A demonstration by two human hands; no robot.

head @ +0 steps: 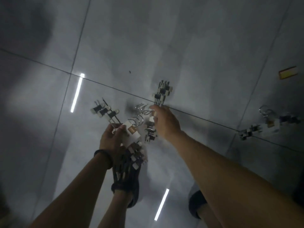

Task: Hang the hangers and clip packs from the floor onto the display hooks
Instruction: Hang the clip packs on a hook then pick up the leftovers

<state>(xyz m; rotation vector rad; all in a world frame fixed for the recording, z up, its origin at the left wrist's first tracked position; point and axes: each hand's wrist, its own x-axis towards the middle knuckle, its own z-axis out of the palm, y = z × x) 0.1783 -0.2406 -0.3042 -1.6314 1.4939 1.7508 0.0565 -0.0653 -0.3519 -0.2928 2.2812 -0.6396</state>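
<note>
My left hand (111,137) grips a bundle of clip hangers (131,130) by its white label card, with metal hooks sticking up and clip ends spreading left (105,111) and down over my shoe. My right hand (164,119) reaches lower to the floor and closes on a second hanger pack (162,92), whose clips with black and white ends extend beyond my fingers. A third clip pack (269,124) lies on the floor at the right, untouched.
The floor is grey glossy tile with dark grout lines and bright light reflections (77,92). A small yellow card (288,74) lies at the far right. My dark-shoed feet (126,176) stand below the hands. No display hooks are in view.
</note>
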